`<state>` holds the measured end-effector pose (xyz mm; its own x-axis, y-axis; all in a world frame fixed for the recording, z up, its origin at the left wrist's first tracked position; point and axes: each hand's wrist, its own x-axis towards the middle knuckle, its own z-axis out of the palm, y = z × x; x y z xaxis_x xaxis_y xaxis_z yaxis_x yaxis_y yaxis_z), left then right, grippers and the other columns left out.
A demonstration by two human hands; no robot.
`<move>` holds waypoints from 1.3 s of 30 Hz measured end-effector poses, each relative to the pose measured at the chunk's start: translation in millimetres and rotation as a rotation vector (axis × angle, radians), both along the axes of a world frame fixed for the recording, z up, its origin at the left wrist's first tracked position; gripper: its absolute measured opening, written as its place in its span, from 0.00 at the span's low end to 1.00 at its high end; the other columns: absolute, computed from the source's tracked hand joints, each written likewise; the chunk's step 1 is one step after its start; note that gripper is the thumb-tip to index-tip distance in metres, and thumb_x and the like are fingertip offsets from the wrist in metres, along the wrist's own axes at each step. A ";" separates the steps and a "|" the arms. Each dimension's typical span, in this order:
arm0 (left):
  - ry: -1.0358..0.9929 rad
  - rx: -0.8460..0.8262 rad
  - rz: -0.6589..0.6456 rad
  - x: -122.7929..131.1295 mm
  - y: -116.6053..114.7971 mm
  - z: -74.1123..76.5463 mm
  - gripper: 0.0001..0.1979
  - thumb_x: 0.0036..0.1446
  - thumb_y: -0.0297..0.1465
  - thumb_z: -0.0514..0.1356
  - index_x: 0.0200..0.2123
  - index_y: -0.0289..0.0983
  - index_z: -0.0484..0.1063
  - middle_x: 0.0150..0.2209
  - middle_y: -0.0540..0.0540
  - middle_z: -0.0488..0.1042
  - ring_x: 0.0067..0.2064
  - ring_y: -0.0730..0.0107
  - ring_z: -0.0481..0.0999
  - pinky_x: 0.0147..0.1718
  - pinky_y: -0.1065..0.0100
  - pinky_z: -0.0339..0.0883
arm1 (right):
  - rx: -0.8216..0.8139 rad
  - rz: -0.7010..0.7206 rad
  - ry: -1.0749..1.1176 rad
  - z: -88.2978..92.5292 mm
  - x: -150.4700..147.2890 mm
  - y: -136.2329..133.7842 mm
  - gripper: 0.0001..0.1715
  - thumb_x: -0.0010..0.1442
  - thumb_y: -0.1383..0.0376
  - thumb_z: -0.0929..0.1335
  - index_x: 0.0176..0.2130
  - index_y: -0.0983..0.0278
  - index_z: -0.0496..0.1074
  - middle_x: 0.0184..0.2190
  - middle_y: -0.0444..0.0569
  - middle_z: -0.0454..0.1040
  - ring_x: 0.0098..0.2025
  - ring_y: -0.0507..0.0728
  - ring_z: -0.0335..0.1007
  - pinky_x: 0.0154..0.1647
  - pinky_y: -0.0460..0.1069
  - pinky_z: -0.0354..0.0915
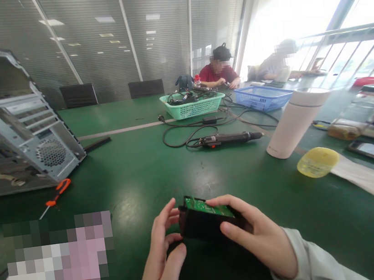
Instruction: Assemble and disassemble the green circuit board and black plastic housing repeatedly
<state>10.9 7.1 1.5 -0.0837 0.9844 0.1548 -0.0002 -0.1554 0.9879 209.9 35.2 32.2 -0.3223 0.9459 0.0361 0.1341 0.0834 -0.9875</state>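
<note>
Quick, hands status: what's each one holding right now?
Left hand: open, fingers touching the black box at its end.
Right hand: closed on the black box.

Both hands low n close together, palms facing in. The left hand (161, 258) is half open, fingers loosely curled twd the other. The right hand (255, 236) is clamped tight, thumb tucked below the fingers.
</note>
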 end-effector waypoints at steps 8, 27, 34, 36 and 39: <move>0.266 0.021 -0.068 -5.8 3.5 3.4 0.15 0.62 0.33 0.58 0.52 0.47 0.71 0.53 0.46 0.70 0.56 0.57 0.70 0.51 0.62 0.68 | 0.482 -0.063 -0.395 -0.1 0.5 -3.2 0.27 0.57 0.71 0.67 0.55 0.56 0.65 0.49 0.49 0.71 0.52 0.57 0.67 0.52 0.54 0.65; 0.272 0.049 -0.134 -10.1 5.2 1.9 0.12 0.60 0.29 0.61 0.46 0.50 0.74 0.51 0.48 0.69 0.57 0.60 0.70 0.51 0.66 0.70 | 0.556 -0.014 -0.470 10.7 7.8 -3.0 0.25 0.52 0.61 0.74 0.50 0.58 0.68 0.44 0.47 0.72 0.45 0.55 0.69 0.45 0.50 0.67; 0.274 0.120 -0.138 -9.7 3.6 2.6 0.13 0.62 0.29 0.59 0.48 0.52 0.72 0.55 0.50 0.72 0.59 0.62 0.70 0.56 0.65 0.67 | 0.541 -0.022 -0.464 8.9 7.1 -2.8 0.24 0.53 0.64 0.74 0.49 0.58 0.68 0.43 0.48 0.71 0.45 0.56 0.68 0.45 0.51 0.66; 0.291 0.140 -0.150 -10.2 2.1 2.5 0.14 0.63 0.29 0.59 0.50 0.53 0.70 0.55 0.52 0.73 0.60 0.63 0.69 0.58 0.64 0.64 | 0.557 -0.027 -0.472 7.6 6.7 -3.2 0.25 0.51 0.65 0.74 0.49 0.58 0.68 0.43 0.47 0.71 0.45 0.56 0.68 0.45 0.51 0.66; 0.311 0.165 -0.136 -10.4 0.6 2.7 0.14 0.63 0.30 0.59 0.49 0.54 0.69 0.54 0.53 0.75 0.60 0.65 0.70 0.60 0.64 0.61 | 0.564 -0.039 -0.454 6.2 5.8 -3.9 0.25 0.52 0.66 0.74 0.48 0.56 0.66 0.43 0.45 0.71 0.45 0.56 0.67 0.44 0.51 0.65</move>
<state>0.5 7.7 4.3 0.1225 0.9428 0.3101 0.2645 -0.3322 0.9054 215.7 31.3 38.4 -0.3881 0.8337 0.3928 0.5336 0.5508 -0.6418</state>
